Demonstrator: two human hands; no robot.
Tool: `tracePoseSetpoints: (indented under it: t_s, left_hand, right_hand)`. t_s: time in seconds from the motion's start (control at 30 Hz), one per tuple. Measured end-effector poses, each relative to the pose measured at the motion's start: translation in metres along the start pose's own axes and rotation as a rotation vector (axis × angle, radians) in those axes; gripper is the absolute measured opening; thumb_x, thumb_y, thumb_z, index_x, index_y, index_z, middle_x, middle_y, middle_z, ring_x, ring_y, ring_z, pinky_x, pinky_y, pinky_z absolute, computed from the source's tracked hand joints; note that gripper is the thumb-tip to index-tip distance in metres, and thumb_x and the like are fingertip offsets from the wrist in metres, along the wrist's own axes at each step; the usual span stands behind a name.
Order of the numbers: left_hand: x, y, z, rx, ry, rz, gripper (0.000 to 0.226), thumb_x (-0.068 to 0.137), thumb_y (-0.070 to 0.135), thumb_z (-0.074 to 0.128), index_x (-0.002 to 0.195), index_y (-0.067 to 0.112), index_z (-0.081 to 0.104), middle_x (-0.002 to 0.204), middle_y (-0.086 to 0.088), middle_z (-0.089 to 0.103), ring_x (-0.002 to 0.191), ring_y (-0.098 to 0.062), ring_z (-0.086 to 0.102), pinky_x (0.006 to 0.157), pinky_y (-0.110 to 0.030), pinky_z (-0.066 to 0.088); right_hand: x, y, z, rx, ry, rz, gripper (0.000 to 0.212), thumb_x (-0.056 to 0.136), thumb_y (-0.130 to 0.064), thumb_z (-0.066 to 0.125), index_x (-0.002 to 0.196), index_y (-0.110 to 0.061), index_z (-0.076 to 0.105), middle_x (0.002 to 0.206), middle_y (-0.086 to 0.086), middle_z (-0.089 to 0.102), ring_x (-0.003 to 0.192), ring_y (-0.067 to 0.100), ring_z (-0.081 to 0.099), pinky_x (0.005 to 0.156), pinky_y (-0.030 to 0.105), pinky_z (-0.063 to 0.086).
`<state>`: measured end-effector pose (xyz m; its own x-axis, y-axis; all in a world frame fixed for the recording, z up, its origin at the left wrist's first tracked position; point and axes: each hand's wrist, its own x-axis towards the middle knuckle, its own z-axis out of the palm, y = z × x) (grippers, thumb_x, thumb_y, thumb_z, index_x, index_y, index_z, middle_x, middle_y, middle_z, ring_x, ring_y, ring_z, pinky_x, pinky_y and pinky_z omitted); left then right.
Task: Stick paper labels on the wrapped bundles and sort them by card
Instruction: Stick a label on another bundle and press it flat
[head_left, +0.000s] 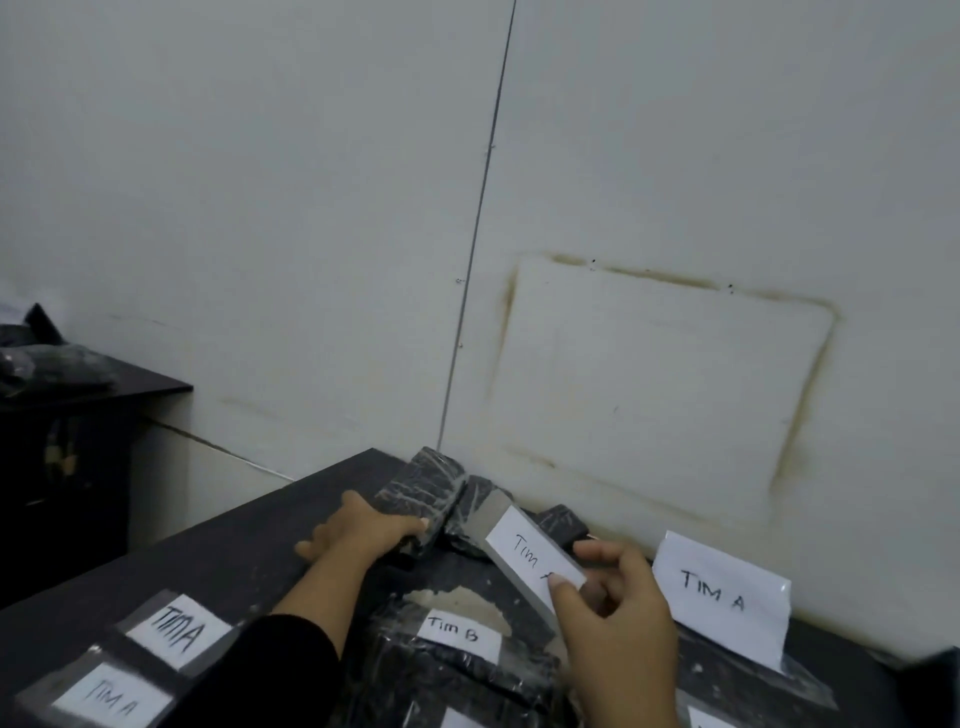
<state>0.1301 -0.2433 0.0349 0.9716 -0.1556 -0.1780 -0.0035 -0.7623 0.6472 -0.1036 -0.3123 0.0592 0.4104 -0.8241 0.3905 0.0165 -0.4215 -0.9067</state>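
Left hand (363, 532) reaches to the back corner of the dark table (208, 561) and grips the near end of a black wrapped bundle (428, 491) lying against the wall (675, 389). One digit crosses the bundle's end face; how the other fingers lie cannot be told. Right hand (618, 618) pinches the near end of a paper label (535, 558) reading "Tim A", thumb on top and fingers curled behind. The label sits on a grey tape strip (493, 512), held in the air just right of the bundle, its far end close to more unlabelled bundles. A folded TIM A card (722, 597) stands against the wall, just right of the right hand. A Tim B bundle (457, 631) lies near the front, and two bundles labelled TIM A (176, 631) lie front left. Judgement: the bundle looks blocky and firm under glossy creased film, so probably slick. Grip it across the short end or the sides, as the left hand does, leaving the broad top face free. The label is light and floppy, and the tape will likely cling to itself or to fingers. Hold it by the extreme ends and lay one end down first.
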Motion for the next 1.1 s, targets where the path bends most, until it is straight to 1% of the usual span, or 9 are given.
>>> tracePoseSetpoints:
  t_s: [0.07,0.17,0.33,0.4,0.6,0.73,0.9,1.0,1.1]
  left_hand:
    - [-0.002,-0.002,-0.002,-0.150,0.029,0.055,0.091,0.063,0.058,0.077,0.130,0.018,0.032,0.132,-0.011,0.052,0.119,-0.034,0.051,0.104,-0.048,0.032]
    - [-0.009,-0.013,-0.012,-0.591,0.073,0.132,0.065,0.065,0.025,0.086,0.110,0.017,0.039,0.114,-0.013,0.057,0.091,-0.030,0.056,0.084,-0.045,0.050]
    - [-0.027,-0.031,-0.041,-1.229,0.026,0.227,0.060,0.073,-0.001,0.077,0.114,0.028,0.044,0.125,-0.016,0.054,0.106,-0.033,0.057,0.084,-0.047,0.054]
    - [-0.046,-0.033,-0.055,-1.363,-0.066,0.318,0.062,0.081,-0.004,0.067,0.122,0.036,0.042,0.118,-0.015,0.057,0.102,-0.034,0.060,0.073,-0.046,0.057]
    - [-0.118,-0.029,-0.069,-1.403,-0.307,0.545,0.060,0.095,0.002,0.047,0.129,0.051,0.043,0.116,0.004,0.060,0.104,-0.028,0.062,0.079,-0.049,0.055]
    - [-0.158,-0.021,-0.046,-1.324,-0.240,0.609,0.053,0.094,-0.002,0.040,0.120,0.042,0.053,0.113,0.007,0.061,0.098,-0.019,0.063,0.082,-0.043,0.054]
    - [-0.186,-0.016,-0.009,-1.310,-0.100,0.617,0.041,0.093,0.006,0.043,0.111,0.041,0.056,0.114,-0.010,0.060,0.098,-0.035,0.060,0.086,-0.058,0.048]
    - [-0.195,-0.014,0.000,-1.239,-0.039,0.665,0.021,0.097,0.026,0.048,0.109,0.043,0.053,0.111,0.017,0.059,0.094,0.007,0.059,0.079,-0.018,0.048]
    - [-0.195,-0.020,-0.002,-1.148,-0.037,0.703,0.032,0.081,0.057,0.060,0.110,0.048,0.050,0.102,0.040,0.055,0.094,0.023,0.050,0.078,-0.013,0.040]
  right_hand:
    - [0.000,-0.002,-0.002,0.004,0.001,-0.011,0.025,0.072,-0.009,0.072,0.076,-0.027,0.057,0.065,-0.002,0.067,0.056,0.017,0.049,0.060,0.031,0.044]
    - [-0.003,-0.008,-0.005,0.019,-0.021,-0.038,0.024,0.074,-0.008,0.072,0.078,-0.026,0.057,0.055,-0.005,0.058,0.053,0.014,0.046,0.055,0.028,0.040]
    - [-0.007,-0.024,-0.013,0.033,-0.069,-0.112,0.026,0.078,-0.007,0.070,0.085,-0.027,0.056,0.045,-0.008,0.046,0.051,0.013,0.042,0.055,0.028,0.037]
    - [-0.010,-0.033,-0.019,0.071,-0.086,-0.134,0.030,0.077,-0.006,0.071,0.089,-0.028,0.054,0.046,-0.006,0.044,0.050,0.011,0.041,0.055,0.026,0.036]
    - [-0.019,-0.065,-0.051,0.205,-0.143,-0.207,0.041,0.077,-0.005,0.072,0.098,-0.034,0.051,0.056,0.003,0.055,0.053,0.013,0.050,0.054,0.026,0.040]
    - [-0.026,-0.074,-0.082,0.207,-0.141,-0.224,0.042,0.078,-0.005,0.070,0.103,-0.032,0.051,0.058,0.002,0.058,0.059,0.016,0.054,0.055,0.025,0.045]
    - [-0.028,-0.056,-0.098,0.158,-0.175,-0.161,0.044,0.076,-0.001,0.071,0.102,-0.030,0.050,0.053,0.001,0.055,0.054,0.018,0.048,0.050,0.029,0.042]
    - [-0.026,-0.044,-0.096,0.117,-0.237,-0.150,0.043,0.076,-0.001,0.072,0.102,-0.028,0.050,0.051,0.000,0.051,0.051,0.015,0.043,0.057,0.029,0.037]
    - [-0.023,-0.038,-0.091,0.077,-0.277,-0.148,0.045,0.075,-0.004,0.073,0.102,-0.031,0.050,0.053,0.001,0.053,0.052,0.014,0.044,0.059,0.027,0.038]
